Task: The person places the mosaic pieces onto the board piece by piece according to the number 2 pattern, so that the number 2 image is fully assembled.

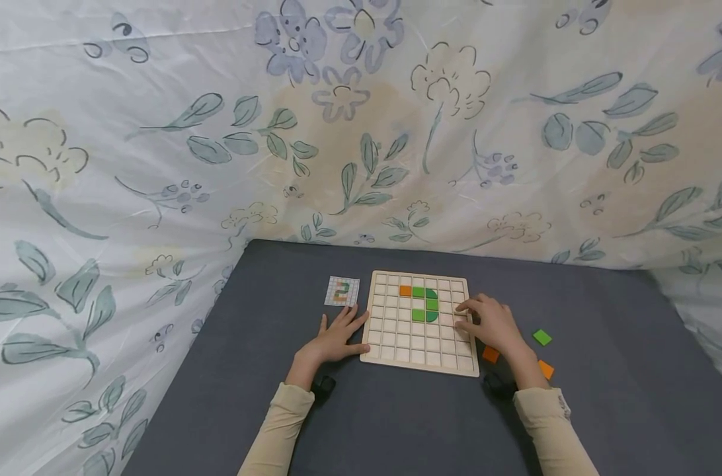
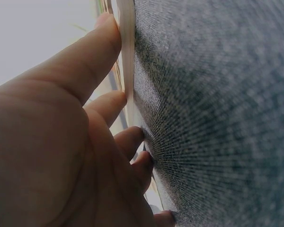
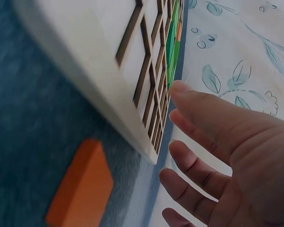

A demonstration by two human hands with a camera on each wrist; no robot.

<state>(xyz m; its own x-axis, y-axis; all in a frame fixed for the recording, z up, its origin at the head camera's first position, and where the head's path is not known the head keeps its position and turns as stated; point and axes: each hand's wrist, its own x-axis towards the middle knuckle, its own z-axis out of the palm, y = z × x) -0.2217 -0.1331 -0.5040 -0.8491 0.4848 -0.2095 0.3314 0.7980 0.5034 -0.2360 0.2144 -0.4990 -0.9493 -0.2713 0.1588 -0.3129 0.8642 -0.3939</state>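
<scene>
A wooden grid board (image 1: 387, 354) lies on the table, with several green tiles (image 1: 432, 305) and one orange tile (image 1: 405, 291) set in its upper middle cells. My left hand (image 1: 331, 338) touches the board's left edge, thumb and fingers spread; the left wrist view shows the thumb (image 2: 92, 54) against the wooden side. Over the right edge of the board hovers my right hand (image 1: 493, 324), thumb and forefinger apart with nothing seen between them. Beside the board, partly below the right wrist, sits a loose orange tile (image 1: 490, 354), closer in the right wrist view.
A small card (image 1: 342, 291) with a coloured grid pattern lies left of the board's upper corner. To the right of my right forearm are a loose green tile (image 1: 542, 337) and another orange tile (image 1: 546, 369). Flowered cloth (image 1: 361, 152) hangs behind the dark table (image 1: 397, 423).
</scene>
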